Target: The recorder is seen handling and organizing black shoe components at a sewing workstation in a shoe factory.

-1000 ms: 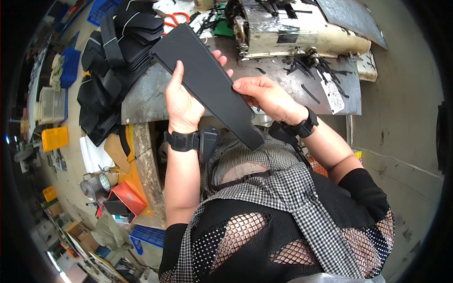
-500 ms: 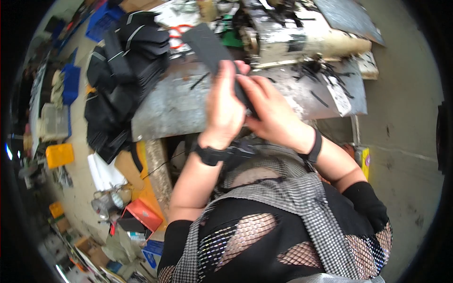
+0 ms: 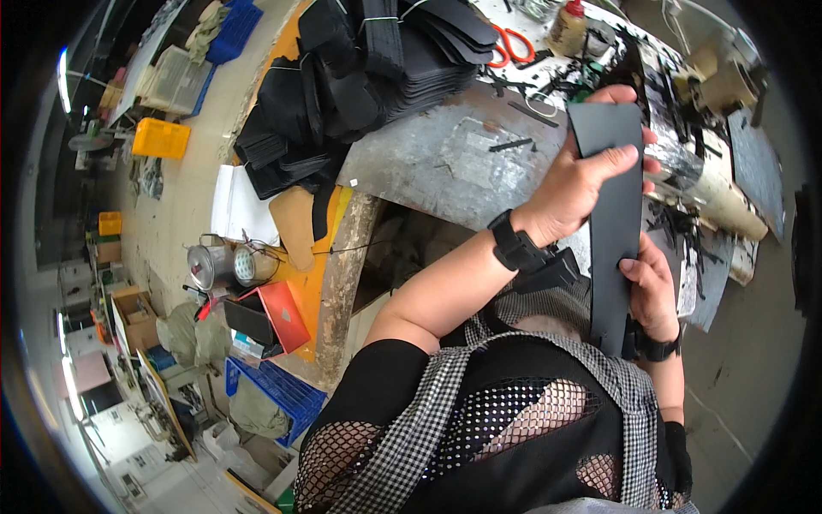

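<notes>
Two hands on one long black strip [image 3: 615, 223], held upright above the lap, in front of the bench [image 3: 445, 163] edge. Left hand [image 3: 574, 184] wraps the upper part of the strip, grip pressed together: fingers curl round its right edge, thumb lies across the front face. Right hand [image 3: 652, 287] takes the lower part from the right side, grip pinching the strip edge, thumb on the front. Strip bottom end reaches down to the checked garment [image 3: 479, 385] at the waist. Black watch band [image 3: 514, 248] on the left wrist, a second black band [image 3: 658, 347] on the right wrist.

Bench top is scuffed grey metal. Stack of black cut pieces [image 3: 377, 60] sits on its left end, well apart from the hands. Red-handled scissors [image 3: 505, 43] lie near the top edge, just beside a small bottle [image 3: 569, 26]. Black scraps litter the metal beyond the strip top. Machine with a pale roller [image 3: 728, 197] stands right of the hands, partly hidden by the strip.

Floor at left: metal kettle [image 3: 204, 265] beside a tape roll [image 3: 250, 265], red open box [image 3: 278, 313] near them, blue crate [image 3: 274, 394] below, yellow crate [image 3: 161, 139] farther off.
</notes>
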Demonstrator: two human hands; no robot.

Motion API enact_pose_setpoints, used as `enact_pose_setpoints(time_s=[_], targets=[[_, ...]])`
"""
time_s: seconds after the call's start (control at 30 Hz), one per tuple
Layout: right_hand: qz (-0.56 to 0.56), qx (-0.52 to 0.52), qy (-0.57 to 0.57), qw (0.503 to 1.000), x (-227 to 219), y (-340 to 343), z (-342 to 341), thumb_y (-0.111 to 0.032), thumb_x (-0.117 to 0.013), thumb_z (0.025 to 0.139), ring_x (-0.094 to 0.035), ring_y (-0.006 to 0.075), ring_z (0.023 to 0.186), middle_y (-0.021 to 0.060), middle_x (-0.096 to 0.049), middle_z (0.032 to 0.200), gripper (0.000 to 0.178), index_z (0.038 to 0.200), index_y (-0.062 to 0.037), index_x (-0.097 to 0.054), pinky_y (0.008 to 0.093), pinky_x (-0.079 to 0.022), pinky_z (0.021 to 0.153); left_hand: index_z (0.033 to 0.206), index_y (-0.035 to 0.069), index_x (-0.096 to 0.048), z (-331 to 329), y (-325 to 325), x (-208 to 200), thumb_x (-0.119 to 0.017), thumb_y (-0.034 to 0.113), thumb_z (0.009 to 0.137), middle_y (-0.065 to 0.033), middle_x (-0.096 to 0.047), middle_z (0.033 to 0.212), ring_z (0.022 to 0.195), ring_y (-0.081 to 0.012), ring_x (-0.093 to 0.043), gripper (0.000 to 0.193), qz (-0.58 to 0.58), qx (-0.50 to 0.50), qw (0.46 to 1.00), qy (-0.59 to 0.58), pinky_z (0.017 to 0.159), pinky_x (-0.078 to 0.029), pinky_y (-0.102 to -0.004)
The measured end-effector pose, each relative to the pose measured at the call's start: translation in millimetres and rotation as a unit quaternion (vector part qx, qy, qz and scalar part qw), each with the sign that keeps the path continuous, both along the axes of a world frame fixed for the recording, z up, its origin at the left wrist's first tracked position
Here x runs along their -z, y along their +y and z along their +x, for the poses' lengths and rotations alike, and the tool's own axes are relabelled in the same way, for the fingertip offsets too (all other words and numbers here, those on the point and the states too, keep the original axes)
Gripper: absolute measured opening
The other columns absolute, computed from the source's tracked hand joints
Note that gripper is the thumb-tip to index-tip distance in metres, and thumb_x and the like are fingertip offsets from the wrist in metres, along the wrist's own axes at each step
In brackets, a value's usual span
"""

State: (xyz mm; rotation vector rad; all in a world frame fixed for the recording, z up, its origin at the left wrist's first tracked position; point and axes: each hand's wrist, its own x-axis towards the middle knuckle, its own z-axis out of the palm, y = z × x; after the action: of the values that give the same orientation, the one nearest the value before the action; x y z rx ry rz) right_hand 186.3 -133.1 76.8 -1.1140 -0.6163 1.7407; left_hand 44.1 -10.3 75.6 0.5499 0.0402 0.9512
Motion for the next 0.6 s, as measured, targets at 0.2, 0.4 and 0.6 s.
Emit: enact_pose_setpoints(time_s=[0.2, 0.4, 0.6], targets=[[0.218, 0.067, -0.156, 0.961, -5.3, 10.3, 15.5, -0.021, -0.064, 0.082, -0.056, 0.0140, 0.086, 0.0081, -0.058, 0.100, 0.044, 0.117, 0.0007, -0.049, 0.0267, -0.043, 0.080, 0.135, 0.012, -0.029, 15.2, 3.6, 10.2, -0.052, 0.005, 0.087, -0.0138, -0.056, 0.108, 0.093, -0.0258, -0.061, 0.054, 0.016, 0.026, 0.999, 0.023, 0.081, -0.053, -0.0398], [0.175, 0.047, -0.284, 0.942, -2.7, 12.3, 26.0, -0.049, -0.043, 0.092, -0.058, 0.0166, 0.065, 0.0096, -0.063, 0.066, 0.061, 0.067, 0.0021, -0.065, 0.0265, -0.044, 0.068, 0.131, 0.002, -0.040, 13.3, 13.5, 3.1, -0.053, 0.006, 0.084, -0.0160, -0.063, 0.107, 0.095, -0.0208, -0.063, 0.050, 0.453, -0.024, 0.845, 0.283, 0.087, -0.047, -0.0321], [0.175, 0.080, -0.310, 0.931, 17.2, 9.5, 24.8, -0.064, -0.027, 0.091, -0.059, 0.0168, 0.064, 0.0065, -0.065, 0.067, 0.078, 0.067, -0.0029, -0.069, 0.0296, -0.046, 0.063, 0.136, 0.011, -0.042, 20.0, 10.4, -6.5, -0.051, -0.006, 0.073, -0.0163, -0.062, 0.110, 0.096, -0.0327, -0.062, 0.066, 0.615, 0.038, 0.693, 0.375, 0.078, -0.052, -0.0395]])
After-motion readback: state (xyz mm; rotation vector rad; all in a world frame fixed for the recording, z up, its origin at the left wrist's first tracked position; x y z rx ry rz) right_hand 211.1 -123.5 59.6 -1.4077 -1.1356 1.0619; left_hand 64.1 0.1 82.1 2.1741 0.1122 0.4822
